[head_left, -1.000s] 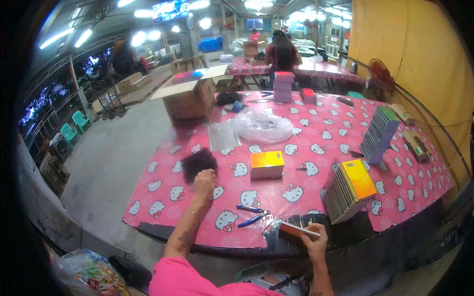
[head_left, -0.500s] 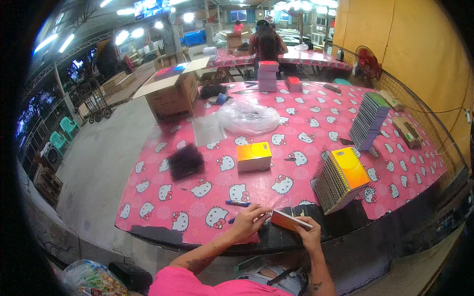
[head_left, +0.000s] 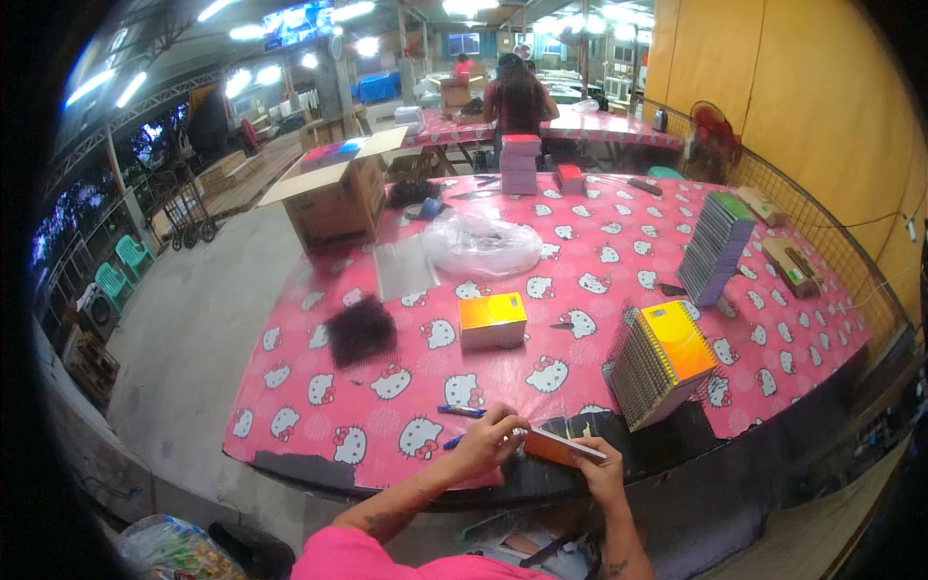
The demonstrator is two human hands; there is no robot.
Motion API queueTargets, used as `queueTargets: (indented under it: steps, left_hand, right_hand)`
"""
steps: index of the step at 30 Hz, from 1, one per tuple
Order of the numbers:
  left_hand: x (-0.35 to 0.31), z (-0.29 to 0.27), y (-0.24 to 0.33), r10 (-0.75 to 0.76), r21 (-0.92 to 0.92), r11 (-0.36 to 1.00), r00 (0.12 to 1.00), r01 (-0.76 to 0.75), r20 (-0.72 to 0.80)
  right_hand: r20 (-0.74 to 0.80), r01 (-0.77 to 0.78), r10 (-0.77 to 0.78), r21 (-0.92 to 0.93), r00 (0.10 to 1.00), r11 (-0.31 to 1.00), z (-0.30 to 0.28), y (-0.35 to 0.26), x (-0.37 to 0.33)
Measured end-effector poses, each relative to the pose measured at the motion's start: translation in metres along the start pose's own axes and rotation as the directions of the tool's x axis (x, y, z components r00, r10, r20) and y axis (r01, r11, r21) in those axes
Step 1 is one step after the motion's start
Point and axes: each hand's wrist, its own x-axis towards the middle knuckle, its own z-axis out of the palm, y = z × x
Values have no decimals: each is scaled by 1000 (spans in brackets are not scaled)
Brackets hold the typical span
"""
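We note the left hand (head_left: 493,442), at the dark bristly pile (head_left: 360,332) a second ago, now works at the notebook's (head_left: 559,448) left end; the job seems two-handed now. Right hand (head_left: 599,469) clamped on the notebook, above the table's (head_left: 425,387) near edge. Left fingertips bunched; we cannot tell what they grip. Count: one held notebook, one pile, two yellow-topped stacks (head_left: 493,334), one blue-handled pliers (head_left: 462,411), partly hidden.

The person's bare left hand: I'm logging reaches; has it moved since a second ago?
Yes: from the black bristly pile, the left hand has moved rightward and toward the person, to the thin orange-covered notebook.
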Motion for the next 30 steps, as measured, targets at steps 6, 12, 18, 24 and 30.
queueTargets:
  steps: [6, 12, 18, 24, 30]
  left_hand:
    - [11, -15, -11, 51, 22, 998, 958, -60, 281]
    - [20, -23, 4, 77, 39, 995, 948, -94, 308]
    - [24, -25, -2, 10, -104, 994, 907, 38, 421]
    - [25, -23, 6, 60, -65, 997, 915, -37, 399]
    - [23, -27, 9, -73, 101, 994, 874, 28, 480]
  right_hand:
    - [68, 25, -23, -17, 997, 1000, 1, -1, -1]
    - [69, 4, -6, 27, 998, 1000, -4, 0, -3]
    - [66, -1, 0, 12, 998, 1000, -1, -5, -5]
    - [79, 3, -4, 15, 997, 1000, -3, -6, -6]
    - [84, 17, -19, 25, 996, 1000, 0, -10, -5]
